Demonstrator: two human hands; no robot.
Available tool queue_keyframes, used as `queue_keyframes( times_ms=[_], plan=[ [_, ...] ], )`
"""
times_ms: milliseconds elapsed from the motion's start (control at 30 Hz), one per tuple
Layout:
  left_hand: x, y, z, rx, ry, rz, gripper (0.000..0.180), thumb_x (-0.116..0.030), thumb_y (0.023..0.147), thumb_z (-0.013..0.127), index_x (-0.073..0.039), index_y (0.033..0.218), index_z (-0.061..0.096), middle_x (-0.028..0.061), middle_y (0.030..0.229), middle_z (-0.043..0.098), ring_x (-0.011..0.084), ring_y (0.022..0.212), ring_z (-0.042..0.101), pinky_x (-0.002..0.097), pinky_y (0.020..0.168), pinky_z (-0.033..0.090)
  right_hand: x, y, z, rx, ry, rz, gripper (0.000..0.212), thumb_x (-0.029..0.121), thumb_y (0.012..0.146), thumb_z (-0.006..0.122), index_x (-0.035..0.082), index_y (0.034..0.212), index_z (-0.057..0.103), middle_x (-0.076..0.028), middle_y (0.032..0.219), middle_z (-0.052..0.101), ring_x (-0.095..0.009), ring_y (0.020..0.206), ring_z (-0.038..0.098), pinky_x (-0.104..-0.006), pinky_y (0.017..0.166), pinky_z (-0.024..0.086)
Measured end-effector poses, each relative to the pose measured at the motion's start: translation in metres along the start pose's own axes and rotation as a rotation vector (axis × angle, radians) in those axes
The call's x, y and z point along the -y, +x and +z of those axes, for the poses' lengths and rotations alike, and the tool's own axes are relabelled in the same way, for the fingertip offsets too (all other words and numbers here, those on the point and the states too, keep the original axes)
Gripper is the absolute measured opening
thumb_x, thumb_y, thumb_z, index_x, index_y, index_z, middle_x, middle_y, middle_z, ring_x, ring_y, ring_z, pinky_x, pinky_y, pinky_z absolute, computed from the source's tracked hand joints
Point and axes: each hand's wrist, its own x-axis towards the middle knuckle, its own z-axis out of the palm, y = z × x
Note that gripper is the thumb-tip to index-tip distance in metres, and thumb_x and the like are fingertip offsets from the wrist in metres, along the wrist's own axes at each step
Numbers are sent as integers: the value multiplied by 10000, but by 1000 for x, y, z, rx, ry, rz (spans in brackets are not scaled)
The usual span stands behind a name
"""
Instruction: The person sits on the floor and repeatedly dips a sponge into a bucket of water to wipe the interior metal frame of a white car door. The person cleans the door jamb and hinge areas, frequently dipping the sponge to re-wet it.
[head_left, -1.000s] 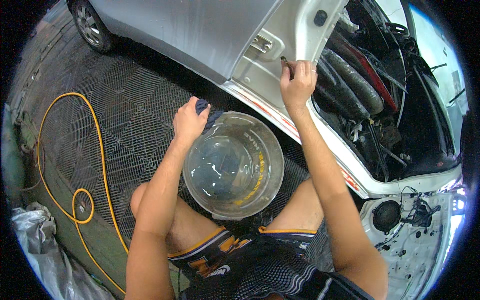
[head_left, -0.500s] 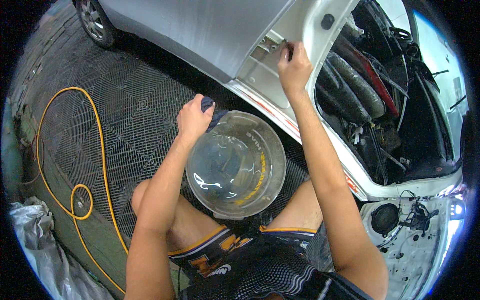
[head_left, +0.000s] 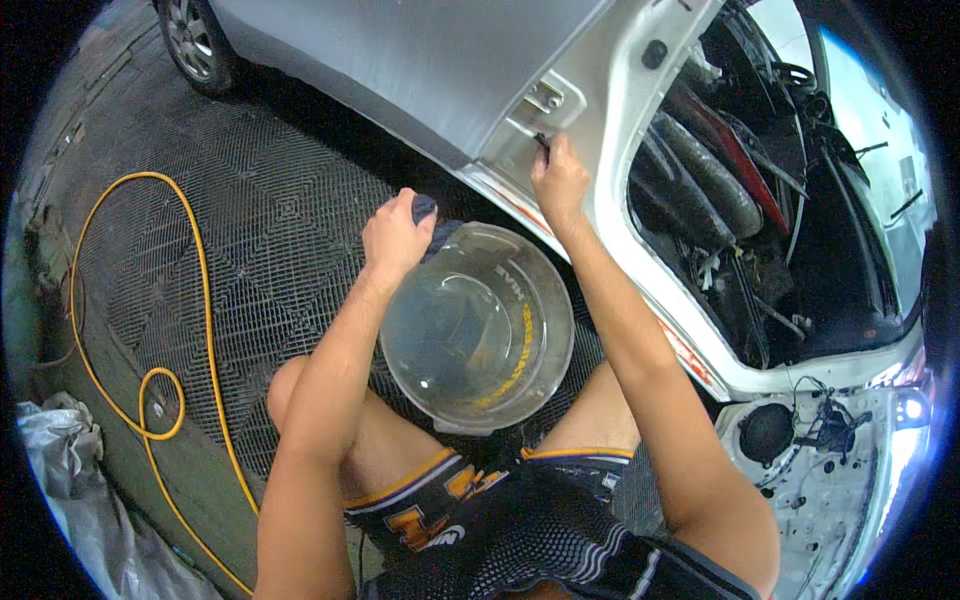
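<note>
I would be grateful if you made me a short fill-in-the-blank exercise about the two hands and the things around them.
1. The left hand holds a dark blue ____ at the rim of the round tub.
2. The hand pinching a small dark piece by the white car body is the person's ____ one.
3. The long looped hose is coloured ____.
4. A car wheel shows toward the picture's upper ____ corner.

Missing words: cloth; right; yellow; left.
</note>
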Motion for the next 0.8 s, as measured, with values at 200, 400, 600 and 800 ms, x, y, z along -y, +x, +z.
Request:
queue_keyframes(
  times_ms=[200, 400, 600, 800],
  plan=[
    [16, -1, -10, -57, -30, -30, 348, -378, 921, 712, -60, 1042, 638, 224, 964, 732, 447, 915, 708, 532, 784, 560, 73, -79, -34, 826, 279, 3, 173, 222, 880, 643, 52, 886, 616, -194, 729, 693, -421, 676, 690, -551, 683, 559],
    [1, 1, -7, -55, -34, -24, 334, -372, 919, 714, -63, 1028, 650, 228, 947, 733, 451, 906, 708, 532, 781, 558, 74, -223, 30, 1571, -147, 197, 332, 181, 821, 730, 22, 1112, 743, -204, 1037, 765, -275, 1003, 756, -427, 867, 599],
    [15, 1, -9, -24, -11, -84, 357, -388, 927, 702, -54, 1044, 659, 245, 954, 733, 451, 909, 709, 532, 797, 557, 99, -226, 30, 1671, -19, 206, 259, 214, 827, 728, 53, 1021, 786, -208, 1050, 756, -341, 1001, 740, -468, 868, 586],
    [10, -1, -5, -12, -28, -105, 389, -401, 931, 699, -49, 1091, 661, 244, 966, 737, 451, 924, 712, 526, 801, 561, 29, -24, -54, 247, 66, -140, 93, 165, 804, 803, 157, 883, 755, -48, 967, 713, -306, 912, 667, -435, 757, 528]
  ],
)
